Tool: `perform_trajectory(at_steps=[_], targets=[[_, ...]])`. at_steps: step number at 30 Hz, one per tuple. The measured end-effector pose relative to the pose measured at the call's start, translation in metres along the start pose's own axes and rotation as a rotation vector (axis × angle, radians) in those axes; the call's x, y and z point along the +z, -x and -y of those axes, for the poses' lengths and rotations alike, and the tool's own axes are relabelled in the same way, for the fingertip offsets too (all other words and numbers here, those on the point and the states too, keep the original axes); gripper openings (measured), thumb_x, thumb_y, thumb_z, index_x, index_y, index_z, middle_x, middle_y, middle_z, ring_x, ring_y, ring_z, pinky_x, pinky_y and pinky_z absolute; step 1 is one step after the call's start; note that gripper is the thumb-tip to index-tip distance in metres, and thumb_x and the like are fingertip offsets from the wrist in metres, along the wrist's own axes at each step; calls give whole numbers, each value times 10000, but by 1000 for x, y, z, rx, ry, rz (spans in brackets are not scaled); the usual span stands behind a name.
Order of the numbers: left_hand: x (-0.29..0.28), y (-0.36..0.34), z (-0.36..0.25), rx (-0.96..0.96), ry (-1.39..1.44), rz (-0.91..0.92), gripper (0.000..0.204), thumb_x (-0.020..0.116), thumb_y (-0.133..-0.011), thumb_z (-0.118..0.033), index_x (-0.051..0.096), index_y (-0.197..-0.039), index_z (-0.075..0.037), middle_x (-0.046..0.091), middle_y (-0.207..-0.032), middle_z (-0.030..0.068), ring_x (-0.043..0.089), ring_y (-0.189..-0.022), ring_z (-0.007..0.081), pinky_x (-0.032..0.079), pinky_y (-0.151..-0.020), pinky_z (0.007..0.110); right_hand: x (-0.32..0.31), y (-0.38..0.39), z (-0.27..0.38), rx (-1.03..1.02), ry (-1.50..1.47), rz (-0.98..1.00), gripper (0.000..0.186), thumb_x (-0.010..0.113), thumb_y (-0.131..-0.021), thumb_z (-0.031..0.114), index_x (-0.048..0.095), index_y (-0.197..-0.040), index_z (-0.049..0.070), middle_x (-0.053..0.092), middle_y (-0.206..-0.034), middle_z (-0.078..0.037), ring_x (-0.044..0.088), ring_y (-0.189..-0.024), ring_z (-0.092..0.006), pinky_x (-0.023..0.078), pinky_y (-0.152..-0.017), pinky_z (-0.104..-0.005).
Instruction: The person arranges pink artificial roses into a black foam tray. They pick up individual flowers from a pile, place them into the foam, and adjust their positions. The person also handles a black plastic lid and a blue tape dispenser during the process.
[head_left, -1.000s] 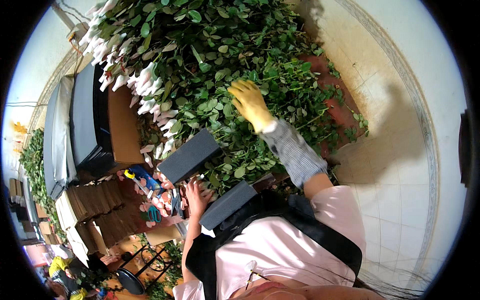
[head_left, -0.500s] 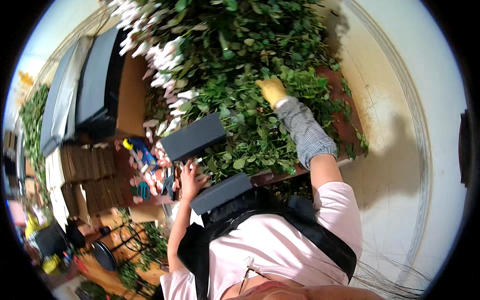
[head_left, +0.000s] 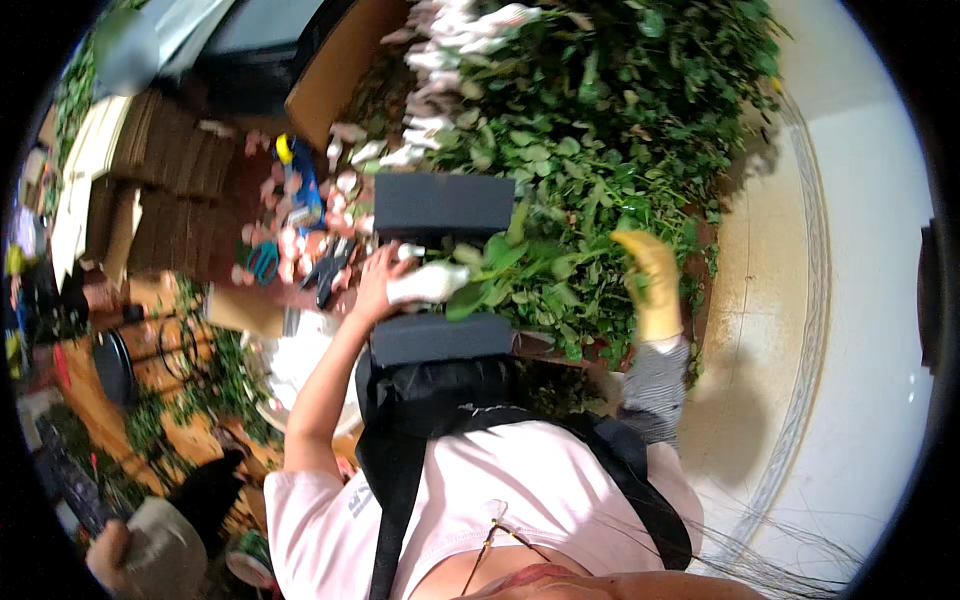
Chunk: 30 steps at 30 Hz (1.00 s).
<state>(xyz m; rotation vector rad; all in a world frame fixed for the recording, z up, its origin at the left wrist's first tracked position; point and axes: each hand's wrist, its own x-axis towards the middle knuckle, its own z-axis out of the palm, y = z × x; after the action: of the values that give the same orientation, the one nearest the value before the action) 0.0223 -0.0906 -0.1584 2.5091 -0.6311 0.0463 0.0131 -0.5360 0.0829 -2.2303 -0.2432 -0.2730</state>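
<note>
- Pale tiles (head_left: pixel 745 330) with a patterned border curve along the right side of the view.
- Bare left hand (head_left: pixel 378 283): fingers slightly apart, right up against the blunt white end of a wrapped flower (head_left: pixel 430 284); I cannot tell whether they grip it.
- Gloved right hand (head_left: pixel 652 283): yellow fingers curved toward the leaves, with some green inside the curve; blur hides whether they close on a stem. A second ago this hand was over the leafy pile; it has since come nearer the body and further right.
- That flower lies between two dark blocks (head_left: pixel 445 203), its white head to the left and its leaves trailing right toward the glove. It did not show clearly between them in the earlier views.
- Just left of the bare hand are a black tool (head_left: pixel 333 270) and teal scissors (head_left: pixel 264 262), with pink petals (head_left: pixel 290 245) scattered around.
- Beyond the blocks, the leafy pile (head_left: pixel 620 120) spreads away, white wrapped heads (head_left: pixel 440 70) along its left edge.
- Further left stands the cardboard stack (head_left: pixel 165 150).
- With the view turned, a white tub (head_left: pixel 262 385) now shows below the left forearm.
</note>
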Motion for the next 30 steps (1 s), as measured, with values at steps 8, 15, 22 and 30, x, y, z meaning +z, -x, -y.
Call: perform_trajectory(at_steps=[8, 15, 22, 30], targets=[[-25, -5, -16, -45, 127, -10, 574, 848, -705, -384, 691, -1196, -134, 538, -1326, 164, 474, -1292, 385, 378, -1081, 494, 167, 102, -102, 69, 1017, 136, 223, 642, -815, 36, 723, -1020, 69, 671, -724, -119, 671, -738, -317, 505, -638, -474], [-28, -14, -8, -60, 146, 129, 538, 870, -623, -393, 700, -1024, -76, 568, -1087, 142, 556, -1088, 347, 450, -914, 496, 137, 71, -70, -150, 856, -21, 252, 633, -831, 11, 744, -1057, 10, 679, -773, -156, 640, -648, -296, 512, -573, -413], [-16, -2, -11, -51, 13, -18, 590, 867, -603, -435, 705, -1099, -158, 550, -1230, 126, 500, -1225, 331, 398, -1010, 505, 164, 85, -104, -137, 796, 188, 355, 664, -889, 20, 513, -568, 15, 461, -546, -131, 498, -538, -258, 421, -531, -371], [-21, -17, -16, 12, 7, 33, 614, 858, -604, -450, 703, -1115, -148, 557, -1191, 114, 512, -1204, 308, 397, -1007, 478, 167, 101, -218, 40, 633, 96, 198, 690, -864, 55, 606, -698, -14, 510, -577, -180, 557, -572, -319, 463, -584, -416]])
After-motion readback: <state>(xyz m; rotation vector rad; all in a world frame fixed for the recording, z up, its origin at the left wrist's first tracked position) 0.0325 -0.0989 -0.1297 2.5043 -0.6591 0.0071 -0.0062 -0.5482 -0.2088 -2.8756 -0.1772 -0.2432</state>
